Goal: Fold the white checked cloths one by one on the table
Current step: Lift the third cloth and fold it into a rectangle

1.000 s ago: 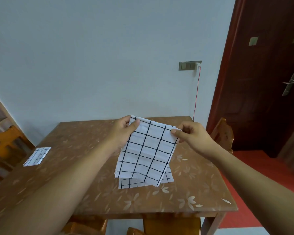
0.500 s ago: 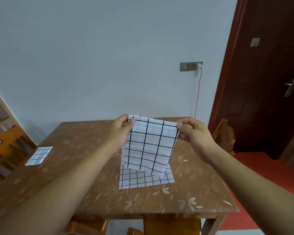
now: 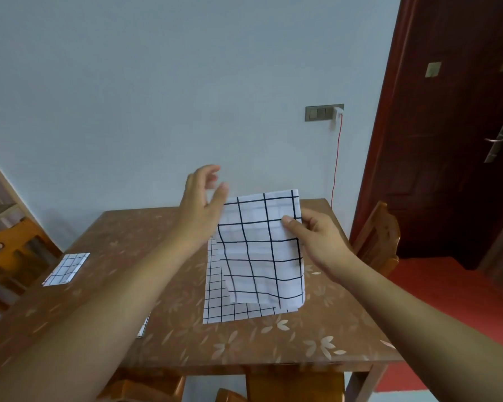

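A folded white cloth with wide black checks [image 3: 259,250] hangs above the table, pinched at its right edge by my right hand [image 3: 317,239]. My left hand [image 3: 201,204] is off its upper left corner, fingers spread, holding nothing. Under the held cloth a white cloth with finer checks [image 3: 215,303] lies flat on the brown flowered table [image 3: 273,343]. A small folded checked cloth [image 3: 66,268] rests near the table's left edge. Beside my left forearm a sliver of another cloth [image 3: 143,326] shows; the rest is hidden.
Wooden chairs stand at the left [image 3: 9,250], at the right [image 3: 378,239] and under the near edge [image 3: 294,384]. A dark red door [image 3: 462,126] is at the right. A red cable [image 3: 336,161] hangs from the wall socket behind the table.
My left hand has let go of the cloth's top left corner and opened upward. My right hand shifted down the right edge, and the cloth moved right.
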`<state>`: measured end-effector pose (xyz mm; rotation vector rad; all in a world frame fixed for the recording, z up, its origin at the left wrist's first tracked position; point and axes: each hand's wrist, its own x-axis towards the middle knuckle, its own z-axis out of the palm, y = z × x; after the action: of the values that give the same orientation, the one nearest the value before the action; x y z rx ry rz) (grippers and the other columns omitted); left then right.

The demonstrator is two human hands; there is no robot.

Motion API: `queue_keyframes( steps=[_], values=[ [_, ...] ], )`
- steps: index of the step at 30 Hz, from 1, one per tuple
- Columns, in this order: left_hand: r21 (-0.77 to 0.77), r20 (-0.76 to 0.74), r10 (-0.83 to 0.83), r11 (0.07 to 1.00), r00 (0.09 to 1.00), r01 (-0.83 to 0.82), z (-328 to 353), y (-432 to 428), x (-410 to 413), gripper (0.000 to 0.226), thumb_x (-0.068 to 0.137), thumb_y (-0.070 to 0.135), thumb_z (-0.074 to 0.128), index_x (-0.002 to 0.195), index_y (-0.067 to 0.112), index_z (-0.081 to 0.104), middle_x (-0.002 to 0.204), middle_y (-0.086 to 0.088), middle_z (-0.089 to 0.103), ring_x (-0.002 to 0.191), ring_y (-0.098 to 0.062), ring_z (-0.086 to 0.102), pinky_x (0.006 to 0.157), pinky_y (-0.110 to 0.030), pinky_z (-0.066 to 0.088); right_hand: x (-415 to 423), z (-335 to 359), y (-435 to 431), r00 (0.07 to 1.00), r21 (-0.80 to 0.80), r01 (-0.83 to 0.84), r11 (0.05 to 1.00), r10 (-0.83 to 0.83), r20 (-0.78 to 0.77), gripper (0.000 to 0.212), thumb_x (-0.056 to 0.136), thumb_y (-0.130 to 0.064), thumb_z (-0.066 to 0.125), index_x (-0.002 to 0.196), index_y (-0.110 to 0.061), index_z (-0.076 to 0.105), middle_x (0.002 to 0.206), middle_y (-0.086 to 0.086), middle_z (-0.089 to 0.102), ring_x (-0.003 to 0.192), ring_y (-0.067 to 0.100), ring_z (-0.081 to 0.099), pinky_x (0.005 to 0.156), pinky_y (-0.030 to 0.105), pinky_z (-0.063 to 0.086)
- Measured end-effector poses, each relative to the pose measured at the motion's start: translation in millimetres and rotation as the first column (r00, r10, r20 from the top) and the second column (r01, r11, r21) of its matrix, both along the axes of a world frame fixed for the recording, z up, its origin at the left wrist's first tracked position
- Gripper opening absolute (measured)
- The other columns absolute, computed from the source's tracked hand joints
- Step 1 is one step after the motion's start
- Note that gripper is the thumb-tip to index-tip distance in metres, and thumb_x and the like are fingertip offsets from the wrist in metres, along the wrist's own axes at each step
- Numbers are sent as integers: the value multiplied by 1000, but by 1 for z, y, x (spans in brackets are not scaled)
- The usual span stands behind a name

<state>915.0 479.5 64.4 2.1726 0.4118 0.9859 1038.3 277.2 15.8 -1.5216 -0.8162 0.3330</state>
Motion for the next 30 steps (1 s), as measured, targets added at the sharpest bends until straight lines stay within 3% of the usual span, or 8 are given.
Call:
queue_keyframes(
  steps=[3,5,9,13,16,20,25,30],
  values=[
    [431,-344,-26,884,939,183,22,-8,5,56,99,59,44,148,31,41,146,8,48,140,-13,39,117,-42,26,-1,11,1,994,-27,-54,998,56,91,20,106,-22,59,106,-16,78,102,9,80,99,28,76,93,46,60],
    [247,-475,-188,909,860,335,31,-18,11,41,99,54,53,135,33,54,129,7,64,123,-14,57,109,-43,43,-4,16,3,982,-46,-89,995,95,163,20,106,-19,58,105,-14,77,99,8,80,93,24,76,88,40,59],
    [178,-400,-300,902,866,394,32,-26,20,20,98,44,59,98,26,67,91,-1,70,84,-22,64,81,-44,53,-10,17,1,969,-74,-115,991,128,212,19,106,-18,58,105,-19,77,96,1,80,90,12,73,85,33,57],
    [302,-395,-284,858,874,415,32,-28,26,24,102,40,53,92,20,61,79,-2,64,72,-20,57,68,-36,46,-9,15,-11,975,-79,-109,991,122,187,21,107,-22,56,107,-13,76,104,10,79,99,30,73,91,40,56],
    [396,-378,-227,837,897,379,29,-26,29,23,105,40,46,95,21,54,74,1,61,69,-20,57,66,-40,45,-2,6,-18,978,-120,-73,990,94,185,28,107,-27,57,94,-5,69,81,15,69,73,37,60,71,45,53],
    [439,-332,-160,846,929,303,29,-15,29,25,108,36,37,97,15,46,60,-3,47,52,-20,42,54,-37,34,7,-15,-29,978,-205,-17,979,59,198,40,106,-25,58,70,-11,45,62,-8,35,55,7,32,52,21,32],
    [412,-276,-129,879,952,239,22,1,24,24,109,31,34,95,13,41,56,-1,37,49,-17,32,51,-34,28,25,-36,-42,974,-282,42,958,24,227,31,108,-25,54,85,-5,63,77,3,61,68,3,53,67,21,45],
    [354,-218,-125,914,968,198,11,9,17,25,109,29,36,94,10,44,59,-5,40,52,-18,34,52,-33,30,31,-39,-44,982,-283,64,957,-11,187,32,109,-23,51,90,0,64,84,4,63,69,3,56,65,18,49]
  ],
)
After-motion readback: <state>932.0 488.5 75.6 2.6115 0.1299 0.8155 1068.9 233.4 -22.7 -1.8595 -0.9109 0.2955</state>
